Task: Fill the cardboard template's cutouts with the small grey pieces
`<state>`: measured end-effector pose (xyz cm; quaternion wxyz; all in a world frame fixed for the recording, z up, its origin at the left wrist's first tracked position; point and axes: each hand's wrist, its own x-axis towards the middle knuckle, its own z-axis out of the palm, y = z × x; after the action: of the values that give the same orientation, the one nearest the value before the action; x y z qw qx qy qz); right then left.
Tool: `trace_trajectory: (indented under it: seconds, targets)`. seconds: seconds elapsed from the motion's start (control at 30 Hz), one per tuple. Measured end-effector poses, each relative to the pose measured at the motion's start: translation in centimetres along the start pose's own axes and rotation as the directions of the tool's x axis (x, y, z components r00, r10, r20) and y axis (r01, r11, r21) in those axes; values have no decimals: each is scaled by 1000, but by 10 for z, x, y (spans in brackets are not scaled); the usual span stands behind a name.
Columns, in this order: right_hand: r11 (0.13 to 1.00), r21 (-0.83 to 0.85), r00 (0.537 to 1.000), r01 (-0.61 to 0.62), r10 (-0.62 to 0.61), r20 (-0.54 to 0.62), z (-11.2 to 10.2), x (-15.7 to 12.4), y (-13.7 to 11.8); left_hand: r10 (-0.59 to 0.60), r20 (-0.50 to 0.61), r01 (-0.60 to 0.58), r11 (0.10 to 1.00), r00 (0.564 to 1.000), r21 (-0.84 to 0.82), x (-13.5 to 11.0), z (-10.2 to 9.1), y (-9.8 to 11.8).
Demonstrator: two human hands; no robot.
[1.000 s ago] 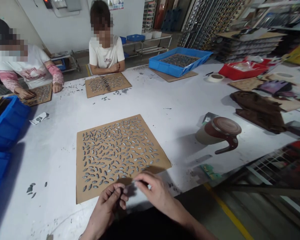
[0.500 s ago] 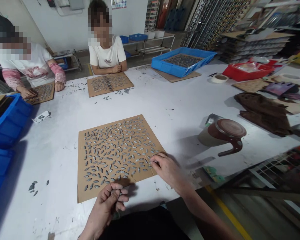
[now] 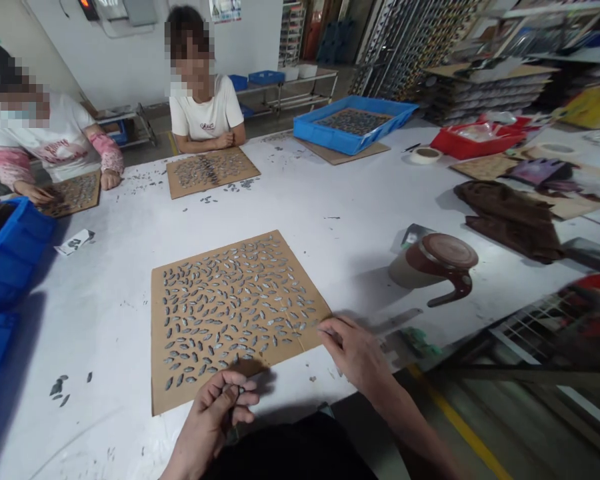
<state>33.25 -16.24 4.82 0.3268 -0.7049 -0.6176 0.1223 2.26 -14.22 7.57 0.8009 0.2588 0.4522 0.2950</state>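
A brown cardboard sheet (image 3: 180, 393) lies on the white table (image 3: 310, 207) in front of me, covered with several small grey leaf-shaped pieces (image 3: 230, 307). My left hand (image 3: 217, 417) is curled at the sheet's near edge, fingers pinched around something small and dark I cannot make out. My right hand (image 3: 357, 353) rests at the sheet's right corner, fingers bent together with the fingertips touching the cardboard edge; what they pinch, if anything, is hidden.
Two other people sit across the table at their own cardboard sheets (image 3: 213, 170) (image 3: 73, 193). Blue bins (image 3: 10, 247) stand at the left, a blue tray (image 3: 353, 123) far back, a brown-lidded jug (image 3: 433, 267) to the right, a dark cloth (image 3: 510, 217), a red tray (image 3: 473, 140).
My right hand went from beside my left hand at the near edge out to the sheet's right corner. My left hand stayed curled near the front edge.
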Motion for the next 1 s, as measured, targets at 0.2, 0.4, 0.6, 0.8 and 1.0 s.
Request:
trace_trajectory:
  seconds: [0.2, 0.4, 0.6, 0.8, 1.0]
  targets:
    - [957, 220, 927, 189, -247, 281, 9, -26, -69, -118, 135, 134, 984, 984, -116, 7, 17, 4]
    - [864, 324, 835, 386, -477, 275, 33, -25, -93, -119, 206, 146, 982, 971, -123, 13, 31, 6]
    - [892, 337, 836, 302, -418, 357, 29, -23, -85, -106, 220, 135, 983, 970, -121, 14, 26, -1]
    - [951, 284, 872, 118, -237, 429, 21, -23, -83, -106, 279, 112, 994, 954, -5, 14, 27, -4]
    - [958, 287, 982, 10, -63, 176, 19, -24, -38, -56, 228, 39, 996, 972, 78, 9, 19, -2]
